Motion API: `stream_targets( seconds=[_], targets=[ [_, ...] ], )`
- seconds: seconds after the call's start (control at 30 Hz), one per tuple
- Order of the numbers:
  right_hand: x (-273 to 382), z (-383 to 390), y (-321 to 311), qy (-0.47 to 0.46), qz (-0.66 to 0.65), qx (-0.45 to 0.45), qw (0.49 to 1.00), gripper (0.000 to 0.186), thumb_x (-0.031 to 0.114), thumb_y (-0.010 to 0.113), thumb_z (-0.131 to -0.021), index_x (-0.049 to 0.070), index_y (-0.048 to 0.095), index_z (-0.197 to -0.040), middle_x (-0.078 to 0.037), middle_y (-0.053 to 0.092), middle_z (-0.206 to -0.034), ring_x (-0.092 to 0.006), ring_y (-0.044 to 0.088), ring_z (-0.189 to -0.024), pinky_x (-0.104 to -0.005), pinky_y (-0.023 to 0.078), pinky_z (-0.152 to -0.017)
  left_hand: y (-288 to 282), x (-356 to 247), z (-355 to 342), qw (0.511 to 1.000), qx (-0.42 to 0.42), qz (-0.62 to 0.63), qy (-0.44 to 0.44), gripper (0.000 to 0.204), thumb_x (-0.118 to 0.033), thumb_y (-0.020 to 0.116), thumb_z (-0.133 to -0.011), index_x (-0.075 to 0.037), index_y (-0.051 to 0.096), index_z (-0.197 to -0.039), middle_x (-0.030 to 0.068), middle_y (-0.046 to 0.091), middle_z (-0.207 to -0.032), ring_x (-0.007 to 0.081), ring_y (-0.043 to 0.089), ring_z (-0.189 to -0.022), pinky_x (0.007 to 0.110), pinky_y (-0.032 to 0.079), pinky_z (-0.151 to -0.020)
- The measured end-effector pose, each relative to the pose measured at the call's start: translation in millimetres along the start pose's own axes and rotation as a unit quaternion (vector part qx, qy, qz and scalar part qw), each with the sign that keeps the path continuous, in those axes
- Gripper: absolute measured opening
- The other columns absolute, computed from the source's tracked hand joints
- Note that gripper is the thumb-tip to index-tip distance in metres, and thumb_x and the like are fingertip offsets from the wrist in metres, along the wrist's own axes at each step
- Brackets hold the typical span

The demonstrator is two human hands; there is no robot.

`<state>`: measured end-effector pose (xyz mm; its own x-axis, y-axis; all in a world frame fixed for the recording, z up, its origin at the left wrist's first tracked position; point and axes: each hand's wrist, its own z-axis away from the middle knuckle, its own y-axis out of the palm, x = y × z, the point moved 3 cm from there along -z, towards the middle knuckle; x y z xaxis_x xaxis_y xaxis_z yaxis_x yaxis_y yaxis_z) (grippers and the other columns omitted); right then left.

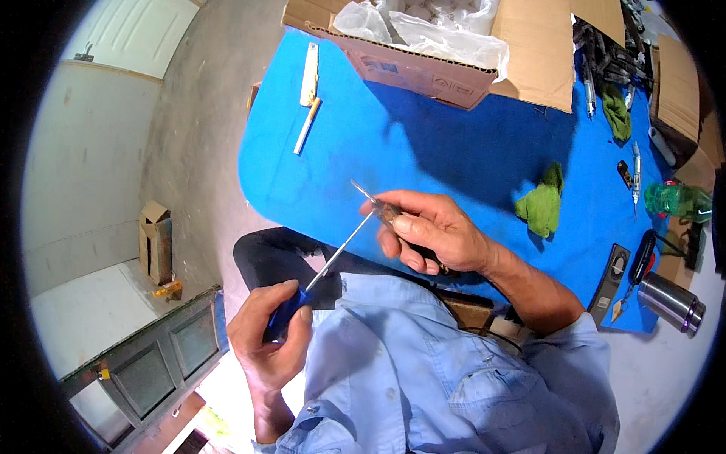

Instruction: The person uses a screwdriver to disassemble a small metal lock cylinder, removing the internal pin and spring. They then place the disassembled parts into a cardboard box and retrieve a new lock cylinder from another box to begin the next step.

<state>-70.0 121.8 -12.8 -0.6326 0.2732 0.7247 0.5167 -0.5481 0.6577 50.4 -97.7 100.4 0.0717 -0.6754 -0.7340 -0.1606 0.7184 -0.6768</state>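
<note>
The left hand (266, 333) grips a blue-handled screwdriver (288, 312), tip at the metal-tipped tool (389, 214) the right hand (446, 234) clasps; work looks unfinished.

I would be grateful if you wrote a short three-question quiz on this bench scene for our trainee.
1. Multiple choice: what does the left hand grip?
a) a paintbrush
b) a blue-handled screwdriver
c) a hammer
2. True or false: the right hand is empty.
3. Fill in: the open cardboard box holds crumpled, translucent ____.

Key:
1. b
2. False; it holds a dark object with a thin metal tip.
3. plastic
</note>
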Motion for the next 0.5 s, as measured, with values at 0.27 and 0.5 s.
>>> stream_targets(
  seconds=[0.27, 0.5],
  targets=[
    [0.6, 1.3, -0.2, 0.008, -0.018, 0.0, 1.0, 0.041, 0.019, 0.048, -0.107, -0.003, 0.049, -0.143, -0.003, 0.062, -0.087, -0.0028, 0.049, -0.057, -0.0186, 0.037, -0.042, 8.7, -2.9, 3.4, 0.999, 0.009, -0.001, 0.035, 0.033, 0.004, 0.072, -0.076, 0.001, 0.073, -0.109, 0.0108, 0.07, -0.087, 0.0176, 0.064, -0.077, 0.028, 0.048, -0.071],
    [0.0, 0.2, 1.3, -0.003, 0.001, -0.005, 1.0, 0.041, 0.016, 0.051, -0.106, -0.004, 0.049, -0.142, -0.003, 0.061, -0.085, -0.0031, 0.048, -0.057, -0.0189, 0.038, -0.044, 7.8, -4.4, 2.8, 0.998, 0.005, -0.012, 0.056, 0.036, 0.01, 0.072, -0.074, 0.004, 0.074, -0.109, 0.0164, 0.07, -0.087, 0.0206, 0.069, -0.075, 0.027, 0.051, -0.068]
  ],
)
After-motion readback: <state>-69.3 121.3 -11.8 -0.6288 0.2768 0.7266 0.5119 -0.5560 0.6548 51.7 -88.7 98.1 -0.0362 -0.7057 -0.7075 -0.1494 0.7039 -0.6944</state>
